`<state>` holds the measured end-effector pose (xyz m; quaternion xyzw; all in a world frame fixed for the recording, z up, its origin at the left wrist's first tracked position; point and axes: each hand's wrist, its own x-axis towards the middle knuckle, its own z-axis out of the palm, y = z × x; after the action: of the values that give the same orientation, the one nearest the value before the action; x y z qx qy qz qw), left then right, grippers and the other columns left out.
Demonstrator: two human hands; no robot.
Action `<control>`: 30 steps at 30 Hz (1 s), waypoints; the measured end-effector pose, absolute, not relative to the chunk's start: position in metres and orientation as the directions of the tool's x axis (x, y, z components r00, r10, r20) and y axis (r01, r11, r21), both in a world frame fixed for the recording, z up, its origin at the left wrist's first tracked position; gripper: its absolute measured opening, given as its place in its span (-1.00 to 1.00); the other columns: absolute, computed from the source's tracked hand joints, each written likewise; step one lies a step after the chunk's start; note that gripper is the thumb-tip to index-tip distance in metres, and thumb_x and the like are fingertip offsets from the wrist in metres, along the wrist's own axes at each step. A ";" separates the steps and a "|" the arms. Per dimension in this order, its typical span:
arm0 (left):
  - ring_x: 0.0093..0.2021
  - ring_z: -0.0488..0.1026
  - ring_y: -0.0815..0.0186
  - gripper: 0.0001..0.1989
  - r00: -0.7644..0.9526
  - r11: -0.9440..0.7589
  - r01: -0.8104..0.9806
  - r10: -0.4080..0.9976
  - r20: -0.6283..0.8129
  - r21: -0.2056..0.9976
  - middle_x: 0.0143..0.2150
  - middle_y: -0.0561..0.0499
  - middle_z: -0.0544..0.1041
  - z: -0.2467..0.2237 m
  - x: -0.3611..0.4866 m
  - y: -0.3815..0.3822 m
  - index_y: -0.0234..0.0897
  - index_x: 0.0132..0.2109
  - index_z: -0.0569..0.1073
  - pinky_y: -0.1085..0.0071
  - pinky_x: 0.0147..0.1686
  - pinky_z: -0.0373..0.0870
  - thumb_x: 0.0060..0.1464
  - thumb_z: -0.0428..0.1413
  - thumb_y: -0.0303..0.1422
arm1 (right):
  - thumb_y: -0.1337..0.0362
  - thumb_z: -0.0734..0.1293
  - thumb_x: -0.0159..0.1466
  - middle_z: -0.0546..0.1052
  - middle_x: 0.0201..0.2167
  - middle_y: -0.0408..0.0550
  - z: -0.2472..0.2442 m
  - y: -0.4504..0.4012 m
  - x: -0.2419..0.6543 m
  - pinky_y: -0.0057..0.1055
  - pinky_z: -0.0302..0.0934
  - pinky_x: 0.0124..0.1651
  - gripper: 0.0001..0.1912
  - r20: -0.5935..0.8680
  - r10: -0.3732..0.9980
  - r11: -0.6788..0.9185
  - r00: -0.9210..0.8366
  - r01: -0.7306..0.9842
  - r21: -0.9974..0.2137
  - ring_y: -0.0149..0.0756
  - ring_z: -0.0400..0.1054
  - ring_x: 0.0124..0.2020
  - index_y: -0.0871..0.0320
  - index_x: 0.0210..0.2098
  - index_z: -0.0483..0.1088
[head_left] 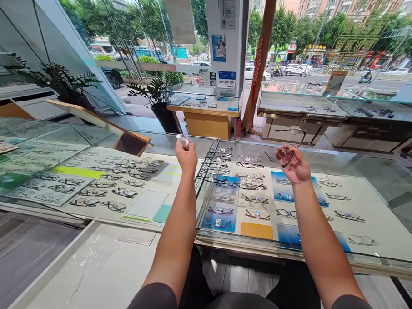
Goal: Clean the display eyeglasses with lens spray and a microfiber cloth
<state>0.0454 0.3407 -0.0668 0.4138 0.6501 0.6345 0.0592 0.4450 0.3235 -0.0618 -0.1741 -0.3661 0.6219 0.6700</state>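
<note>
My left hand [186, 157] is closed around a small white bottle [181, 139], whose pale top points forward; most of it is hidden by my fingers. To the right, my right hand [295, 166] grips a pair of eyeglasses [286, 158] by the lens area, with the dark temples reaching up and away. Both hands are above the glass display counter [331, 162]. Between them, several eyeglass frames [219, 165] sit in a column near the counter's seam. Inside the case under my right hand, more eyeglasses [349, 216] lie in rows on white and blue boards.
A wooden-framed mirror or board [133, 142] leans on the counter at left. An open white drawer [95, 268] juts out at lower left. Potted plants [165, 111] and further display cases [207, 120] stand beyond, before large windows. An orange card [256, 230] lies inside the case.
</note>
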 end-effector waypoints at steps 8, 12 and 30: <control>-0.16 0.51 0.27 -0.66 0.162 -0.536 -0.286 0.790 0.591 0.795 -0.16 0.02 0.45 0.035 0.147 0.314 -0.17 -0.17 0.37 0.42 -0.41 0.61 0.02 0.37 -0.30 | 0.05 0.68 0.14 0.70 -0.23 -0.19 0.029 0.294 0.415 -0.30 0.54 0.16 -0.67 0.415 0.889 0.263 -0.195 -0.525 -0.810 -0.32 0.63 -0.08 0.00 -0.31 0.54; -0.08 0.56 0.19 -0.69 0.414 -0.395 -0.422 0.717 0.561 0.816 -0.13 0.00 0.43 0.067 0.170 0.296 -0.17 -0.11 0.40 0.41 -0.43 0.64 0.09 0.36 -0.31 | 0.03 0.64 0.21 0.68 -0.19 -0.15 0.062 0.268 0.398 -0.14 0.48 0.29 -0.68 0.445 0.880 0.327 -0.167 -0.466 -0.822 -0.23 0.59 -0.02 -0.01 -0.30 0.49; -0.59 0.19 0.34 -0.15 0.329 -0.423 -0.096 0.841 0.429 0.901 -0.62 0.01 0.23 0.057 0.188 0.299 -0.16 -0.61 0.25 0.28 -0.58 0.09 0.06 -0.19 0.55 | 0.00 0.60 0.27 0.67 -0.22 -0.11 0.048 0.260 0.381 -0.14 0.31 0.24 -0.70 0.358 0.900 0.283 -0.248 -0.292 -0.914 -0.23 0.50 -0.07 0.03 -0.30 0.53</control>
<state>0.1883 0.2992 0.0570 0.6726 0.2771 0.5088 0.4604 0.3809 0.2596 0.0477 -0.2629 -0.5785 0.5381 0.5538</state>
